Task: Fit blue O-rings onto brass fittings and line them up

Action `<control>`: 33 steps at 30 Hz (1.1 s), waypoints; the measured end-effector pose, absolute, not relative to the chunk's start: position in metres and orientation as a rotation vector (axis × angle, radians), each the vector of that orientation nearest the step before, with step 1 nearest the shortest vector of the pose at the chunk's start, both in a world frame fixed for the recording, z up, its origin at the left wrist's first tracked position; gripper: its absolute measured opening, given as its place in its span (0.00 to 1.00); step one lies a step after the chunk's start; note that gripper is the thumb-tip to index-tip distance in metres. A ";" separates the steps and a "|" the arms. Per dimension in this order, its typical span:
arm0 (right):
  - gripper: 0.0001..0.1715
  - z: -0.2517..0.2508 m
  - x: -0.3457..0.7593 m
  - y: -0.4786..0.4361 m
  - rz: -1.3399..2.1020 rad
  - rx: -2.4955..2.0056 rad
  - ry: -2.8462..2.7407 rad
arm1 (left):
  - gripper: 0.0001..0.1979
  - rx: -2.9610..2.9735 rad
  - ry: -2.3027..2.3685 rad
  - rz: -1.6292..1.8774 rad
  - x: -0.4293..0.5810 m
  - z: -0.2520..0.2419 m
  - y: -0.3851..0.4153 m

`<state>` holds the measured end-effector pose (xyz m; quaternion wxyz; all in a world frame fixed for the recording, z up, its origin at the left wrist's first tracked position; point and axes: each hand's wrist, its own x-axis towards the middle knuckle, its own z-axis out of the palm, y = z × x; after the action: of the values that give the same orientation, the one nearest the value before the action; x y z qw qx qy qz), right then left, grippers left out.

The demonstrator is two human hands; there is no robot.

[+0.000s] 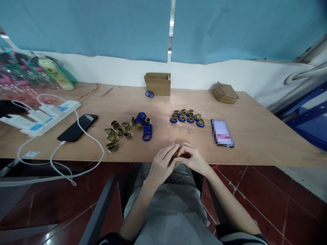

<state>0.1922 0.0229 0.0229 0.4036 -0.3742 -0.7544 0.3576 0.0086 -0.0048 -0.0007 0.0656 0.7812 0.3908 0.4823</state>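
At the front edge of the worktop, left hand and right hand hold a brass-coloured piece; near the back edge stands a cardboard box.

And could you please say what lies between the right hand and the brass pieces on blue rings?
The head view shows thin clear strands on the tabletop between the right hand and those brass pieces.

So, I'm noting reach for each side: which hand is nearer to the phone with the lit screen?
Right. The right hand is left of the phone and closer to the table's near edge; the left hand is farther left, beyond the right one.
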 end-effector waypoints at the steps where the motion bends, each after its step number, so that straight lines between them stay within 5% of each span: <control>1: 0.14 0.023 0.191 0.022 0.864 -0.946 -1.916 | 0.26 2.362 1.196 1.441 0.009 0.000 -0.005; 22: 0.07 0.024 0.179 0.005 0.411 -0.856 -2.081 | 0.18 2.283 1.120 1.700 0.008 -0.010 -0.005; 33: 0.12 0.036 0.174 -0.010 -0.077 -0.919 -2.411 | 0.13 2.177 1.170 1.835 0.006 -0.024 -0.009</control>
<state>0.1735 -0.0099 0.0363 0.2764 -0.3421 -0.8977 -0.0286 0.0059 -0.0090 -0.0239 0.0318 0.7069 0.3799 0.5958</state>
